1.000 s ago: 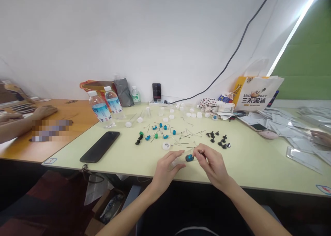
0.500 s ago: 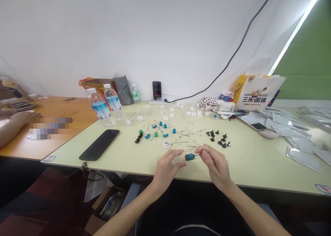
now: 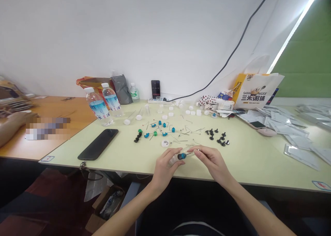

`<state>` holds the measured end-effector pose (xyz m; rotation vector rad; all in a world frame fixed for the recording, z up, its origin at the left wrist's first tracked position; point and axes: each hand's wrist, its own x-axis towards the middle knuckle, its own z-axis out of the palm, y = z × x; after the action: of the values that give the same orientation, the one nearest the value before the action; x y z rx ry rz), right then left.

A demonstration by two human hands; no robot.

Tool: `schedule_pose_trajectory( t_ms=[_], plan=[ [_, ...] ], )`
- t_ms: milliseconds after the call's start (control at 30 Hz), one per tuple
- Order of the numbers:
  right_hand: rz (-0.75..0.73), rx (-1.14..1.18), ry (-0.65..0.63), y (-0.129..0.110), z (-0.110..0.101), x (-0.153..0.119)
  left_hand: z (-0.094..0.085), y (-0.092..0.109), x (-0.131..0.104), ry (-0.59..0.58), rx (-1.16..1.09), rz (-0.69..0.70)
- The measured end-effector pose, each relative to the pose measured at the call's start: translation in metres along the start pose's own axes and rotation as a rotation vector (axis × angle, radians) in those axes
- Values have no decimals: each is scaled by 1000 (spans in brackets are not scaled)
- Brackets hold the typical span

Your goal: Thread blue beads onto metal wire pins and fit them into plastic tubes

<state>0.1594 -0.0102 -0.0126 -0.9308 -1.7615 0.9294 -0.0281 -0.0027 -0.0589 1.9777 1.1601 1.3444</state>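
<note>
My left hand (image 3: pixel 165 167) is wrapped round a clear plastic tube (image 3: pixel 173 160) held just above the table's front part. Inside the tube lies a blue and black piece (image 3: pixel 182 156) with a thin metal rod (image 3: pixel 190 153) running from it to the right. The thumb and fingers of my right hand (image 3: pixel 210 161) are pinched on the rod's outer end at the tube's mouth. Behind my hands lie a round white cap (image 3: pixel 165 143), several blue parts (image 3: pixel 173 129), a green part (image 3: pixel 155 133) and scattered thin metal rods (image 3: pixel 181 140).
Black pieces (image 3: pixel 222 139) lie right of the rods. On the left are a black phone (image 3: pixel 98 144) and two water bottles (image 3: pixel 98 106). White caps (image 3: pixel 192 112) and more tubes (image 3: pixel 129 118) stand behind. A person's hand (image 3: pixel 22 120) rests at the orange table.
My right hand has moved left towards the tube, and the blue and black piece now sits deeper inside it. The whole view has shifted slightly.
</note>
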Motion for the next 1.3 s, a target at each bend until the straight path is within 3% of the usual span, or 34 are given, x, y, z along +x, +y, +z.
schedule_pose_trajectory(
  t_ms=[200, 333, 500, 600, 733, 900, 1000, 1133, 1300],
  plan=[
    [-40, 46, 108, 5, -9, 1, -3, -7, 3, 7, -109, -88],
    [-215, -255, 104, -5, -26, 1, -4, -5, 3, 12, -46, -34],
    [-512, -676, 207, -14, -37, -5, -2, -1, 1, 10, 3, 23],
    [-561, -795, 138, -14, -34, -8, -1, -1, 1, -12, 7, 38],
    [-501, -716, -1, -14, -26, -6, -1, -2, 0, -48, 5, 51],
    [-427, -494, 43, -19, -25, -6, -2, 0, 0, -31, -11, 37],
    [-300, -435, 109, -25, -29, -7, -3, 1, 1, -10, -6, 20],
    [-94, -374, 26, -32, -30, -7, -3, 0, 1, 6, -5, 13],
    [-15, -341, -8, -30, -26, -6, -5, 0, 3, 2, -2, 21]
  ],
)
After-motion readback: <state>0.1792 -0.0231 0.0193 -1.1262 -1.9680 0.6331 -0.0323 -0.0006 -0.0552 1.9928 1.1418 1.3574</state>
